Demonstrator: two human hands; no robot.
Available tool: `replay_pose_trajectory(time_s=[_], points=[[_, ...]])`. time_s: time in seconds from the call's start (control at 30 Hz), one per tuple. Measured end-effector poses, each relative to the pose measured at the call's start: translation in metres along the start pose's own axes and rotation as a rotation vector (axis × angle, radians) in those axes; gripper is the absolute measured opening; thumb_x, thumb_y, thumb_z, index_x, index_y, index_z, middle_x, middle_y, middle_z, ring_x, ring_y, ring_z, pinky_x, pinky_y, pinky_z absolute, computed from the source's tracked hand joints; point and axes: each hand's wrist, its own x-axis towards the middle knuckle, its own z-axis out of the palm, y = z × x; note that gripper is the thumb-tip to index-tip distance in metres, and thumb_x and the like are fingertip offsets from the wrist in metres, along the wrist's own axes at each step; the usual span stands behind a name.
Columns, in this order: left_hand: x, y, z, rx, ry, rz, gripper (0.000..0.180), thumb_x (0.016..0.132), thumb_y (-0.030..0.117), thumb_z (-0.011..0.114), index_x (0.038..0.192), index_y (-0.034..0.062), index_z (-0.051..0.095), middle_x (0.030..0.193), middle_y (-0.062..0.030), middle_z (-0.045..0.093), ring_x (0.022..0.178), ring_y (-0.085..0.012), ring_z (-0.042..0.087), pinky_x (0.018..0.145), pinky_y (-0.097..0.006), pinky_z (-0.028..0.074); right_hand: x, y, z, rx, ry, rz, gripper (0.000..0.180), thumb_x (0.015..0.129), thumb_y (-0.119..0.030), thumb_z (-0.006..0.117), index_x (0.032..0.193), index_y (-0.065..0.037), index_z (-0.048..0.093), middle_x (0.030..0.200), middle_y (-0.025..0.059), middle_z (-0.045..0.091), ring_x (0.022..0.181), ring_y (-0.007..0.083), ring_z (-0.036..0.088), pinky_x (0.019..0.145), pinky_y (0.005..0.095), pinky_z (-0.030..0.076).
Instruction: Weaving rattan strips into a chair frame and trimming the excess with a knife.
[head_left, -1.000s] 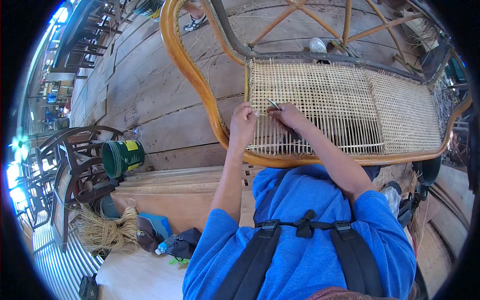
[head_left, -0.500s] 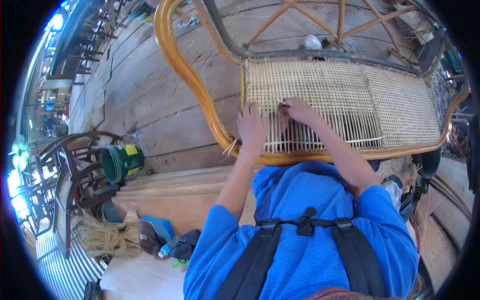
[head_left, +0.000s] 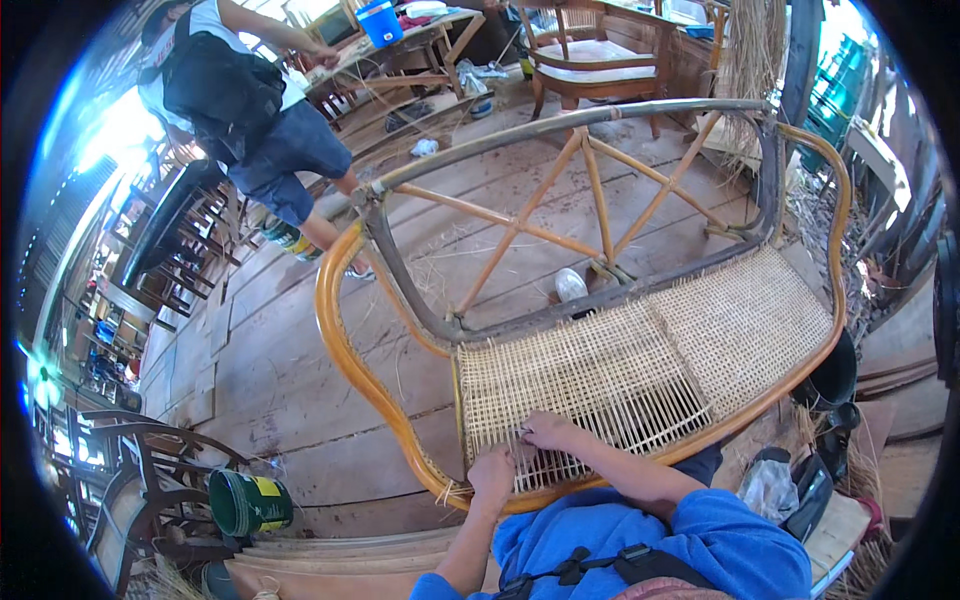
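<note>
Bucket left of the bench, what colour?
Dark green bucket with a yellow label, lying on its side; head view.

Head camera: 1 fisheye view, worn on head, facing down and forward, close over both hands at cane seat (head_left: pixel 640 370); plank floor (head_left: pixel 290 370) beyond; rim bends edges

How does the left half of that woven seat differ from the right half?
The left half looks looser, its weave open and unfinished near the front edge, where the left hand and right hand rest. The right half is tight, complete and untouched. Both are pale cane, set in one bench frame.
</note>
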Motion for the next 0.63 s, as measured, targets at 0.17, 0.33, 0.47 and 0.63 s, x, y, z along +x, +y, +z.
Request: replay_pose_trajectory(time_s=[0.17, 0.33, 0.47, 0.63], points=[[0.007, 0.011, 0.001, 0.182, -0.111, -0.131, 0.023, 0.081, 0.024, 0.051, 0.082, 0.0077, 0.067, 0.085, -0.0174, 0.063, 0.079, -0.0334, 0.064, 0.069, -0.044, 0.052, 0.014, 0.021, 0.011, -0.003, 0.022, -0.070, 0.026, 0.081, -0.028, 0.056, 0.090, -0.006, 0.066, 0.089, 0.0179, 0.063, 0.087, 0.0324, 0.061, 0.080, 0.0406, 0.049], [0.021, -0.002, 0.011, 0.051, -0.239, -0.172, 0.026, 0.080, 0.023, 0.049, 0.082, 0.0041, 0.067, 0.085, -0.0213, 0.065, 0.082, -0.0360, 0.064, 0.073, -0.046, 0.051, 0.020, 0.026, 0.007, -0.055, -0.141, -0.031, 0.032, 0.081, -0.033, 0.057, 0.093, -0.005, 0.066, 0.093, 0.0195, 0.064, 0.087, 0.0332, 0.062, 0.081, 0.0411, 0.048], [0.030, 0.000, 0.008, -0.039, -0.386, -0.274, 0.026, 0.076, 0.014, 0.049, 0.087, -0.0006, 0.067, 0.092, -0.0225, 0.065, 0.088, -0.0362, 0.064, 0.077, -0.045, 0.050, 0.013, 0.035, 0.004, -0.066, -0.173, 0.046, 0.029, 0.081, -0.031, 0.058, 0.092, -0.006, 0.068, 0.092, 0.0181, 0.064, 0.086, 0.0318, 0.062, 0.080, 0.0403, 0.049], [0.038, -0.002, -0.005, -0.075, -0.432, -0.365, 0.026, 0.073, 0.020, 0.053, 0.083, 0.0009, 0.068, 0.090, -0.0244, 0.064, 0.090, -0.0354, 0.063, 0.082, -0.042, 0.048, 0.013, 0.001, -0.021, 0.059, -0.265, 0.293, 0.034, 0.083, -0.037, 0.058, 0.090, -0.005, 0.069, 0.095, 0.0174, 0.066, 0.085, 0.0267, 0.064, 0.081, 0.0390, 0.049]])
